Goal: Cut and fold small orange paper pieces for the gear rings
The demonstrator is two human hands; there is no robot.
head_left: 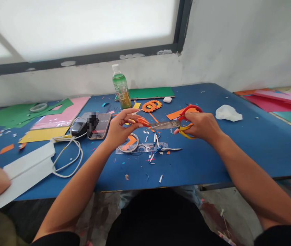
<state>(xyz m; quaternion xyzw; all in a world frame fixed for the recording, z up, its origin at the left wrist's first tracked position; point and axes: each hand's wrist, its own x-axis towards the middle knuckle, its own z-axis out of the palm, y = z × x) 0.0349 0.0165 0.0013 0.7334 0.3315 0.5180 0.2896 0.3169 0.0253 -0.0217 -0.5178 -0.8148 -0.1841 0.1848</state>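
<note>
Pinching a small orange paper piece [143, 121] between thumb and fingers of the left hand [121, 125], raised over the blue table [199, 162], in view between the clear ruler [145, 150] and the orange toothed rings [153, 104]. Gripping red-and-yellow scissors [175, 124] with the right hand [202, 125], thumb and fingers curled around the handles, aiming the blades leftward at the paper. Seems to be at the trimming step; cannot tell for certain of contact between blades and paper. Probably calls next for holding the paper steady and keeping fingertips clear.
</note>
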